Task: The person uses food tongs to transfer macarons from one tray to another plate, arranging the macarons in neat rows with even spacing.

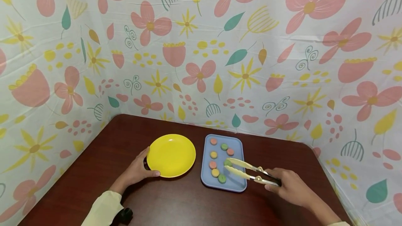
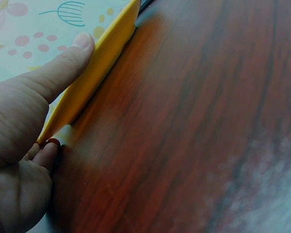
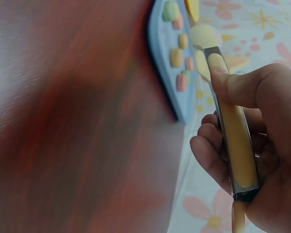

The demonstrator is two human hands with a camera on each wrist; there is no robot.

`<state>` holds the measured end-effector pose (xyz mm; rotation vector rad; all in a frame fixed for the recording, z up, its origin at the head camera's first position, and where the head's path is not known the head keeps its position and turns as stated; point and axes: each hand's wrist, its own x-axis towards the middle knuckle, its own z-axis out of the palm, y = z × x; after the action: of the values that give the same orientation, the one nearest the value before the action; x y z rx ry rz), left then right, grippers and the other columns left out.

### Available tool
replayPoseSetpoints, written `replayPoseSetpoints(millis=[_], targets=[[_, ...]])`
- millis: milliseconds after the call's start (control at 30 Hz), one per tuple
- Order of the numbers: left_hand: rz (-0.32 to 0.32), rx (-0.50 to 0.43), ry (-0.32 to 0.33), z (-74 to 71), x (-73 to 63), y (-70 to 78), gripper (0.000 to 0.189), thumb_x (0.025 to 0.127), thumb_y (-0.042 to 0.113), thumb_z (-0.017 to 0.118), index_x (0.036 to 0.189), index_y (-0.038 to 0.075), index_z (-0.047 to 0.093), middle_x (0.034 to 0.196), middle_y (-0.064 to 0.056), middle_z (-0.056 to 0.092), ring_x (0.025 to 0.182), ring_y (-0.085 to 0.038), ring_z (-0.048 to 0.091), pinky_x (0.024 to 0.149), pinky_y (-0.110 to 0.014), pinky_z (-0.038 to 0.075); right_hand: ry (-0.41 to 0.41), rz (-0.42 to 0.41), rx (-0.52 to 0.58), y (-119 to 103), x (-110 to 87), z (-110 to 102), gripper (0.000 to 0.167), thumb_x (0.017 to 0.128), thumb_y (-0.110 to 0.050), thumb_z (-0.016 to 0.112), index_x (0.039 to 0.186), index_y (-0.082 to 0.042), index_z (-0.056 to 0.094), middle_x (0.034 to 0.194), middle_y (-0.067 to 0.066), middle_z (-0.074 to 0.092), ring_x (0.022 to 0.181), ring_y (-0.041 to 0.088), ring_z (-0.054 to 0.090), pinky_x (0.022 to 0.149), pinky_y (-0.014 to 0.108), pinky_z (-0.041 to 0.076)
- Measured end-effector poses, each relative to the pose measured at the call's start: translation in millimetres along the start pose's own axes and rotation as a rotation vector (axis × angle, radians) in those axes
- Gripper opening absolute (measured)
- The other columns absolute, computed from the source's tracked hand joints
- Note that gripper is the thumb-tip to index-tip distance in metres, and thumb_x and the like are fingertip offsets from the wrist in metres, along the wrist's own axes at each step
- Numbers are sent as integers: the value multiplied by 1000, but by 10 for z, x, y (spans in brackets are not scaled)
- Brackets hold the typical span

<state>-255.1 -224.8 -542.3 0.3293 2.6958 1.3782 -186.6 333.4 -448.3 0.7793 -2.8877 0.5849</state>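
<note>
My left hand point(image 1: 137, 170) holds the yellow plate point(image 1: 171, 155) by its left rim. In the left wrist view the thumb lies along the edge of the plate point(image 2: 99, 63), and fingertips show at its underside. With my right hand point(image 1: 290, 186) I grip a pair of tongs point(image 1: 237, 172) with cream tips. The tips reach over the blue tray point(image 1: 230, 184), spread on either side of a green macaron-like piece point(image 1: 227, 163). Along the tongs' handle point(image 3: 235, 145), the right wrist view shows my thumb pressing, fingers curled behind.
More small round pieces lie on the tray, among them a pink one point(image 1: 213, 141) and a yellow one point(image 1: 215, 172). Plate and tray stand side by side on a dark wooden table point(image 1: 176, 203). A flowered cloth point(image 1: 201, 44) hangs behind the table and at its sides.
</note>
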Motion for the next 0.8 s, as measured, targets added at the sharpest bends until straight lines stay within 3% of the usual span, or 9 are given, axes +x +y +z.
replayPoseSetpoints(millis=[367, 567, 700, 800], targets=[[29, -37, -2, 17, 13, -31, 124, 76, 42, 91, 164, 3, 12, 167, -25, 13, 151, -48, 20, 112, -66, 32, 18, -42, 2, -243, 450, 21, 25, 89, -25, 80, 112, -18, 74, 79, -18, 54, 67, 0, 47, 61, 23, 38], [9, -23, -6, 10, 11, -26, 125, 75, 44, 90, 164, 3, 12, 168, -24, 13, 152, -48, 18, 113, -66, 31, -28, -5, 27, -362, 731, 62, 42, 92, -30, 78, 126, -7, 72, 86, -11, 62, 68, 3, 48, 61, 24, 39], [10, -20, -7, 5, 7, -38, 125, 76, 44, 90, 164, 4, 11, 168, -23, 13, 152, -48, 17, 113, -67, 31, -22, 3, 20, -445, 910, 118, 45, 91, -26, 79, 129, -4, 71, 103, -2, 72, 83, 8, 61, 70, 31, 49], [8, -21, -10, 6, 5, -37, 125, 76, 44, 90, 164, 5, 11, 169, -23, 12, 152, -48, 17, 113, -67, 30, -25, -12, 25, -491, 1020, 167, 47, 91, -25, 79, 130, -1, 69, 119, 9, 73, 103, 21, 69, 83, 43, 56]])
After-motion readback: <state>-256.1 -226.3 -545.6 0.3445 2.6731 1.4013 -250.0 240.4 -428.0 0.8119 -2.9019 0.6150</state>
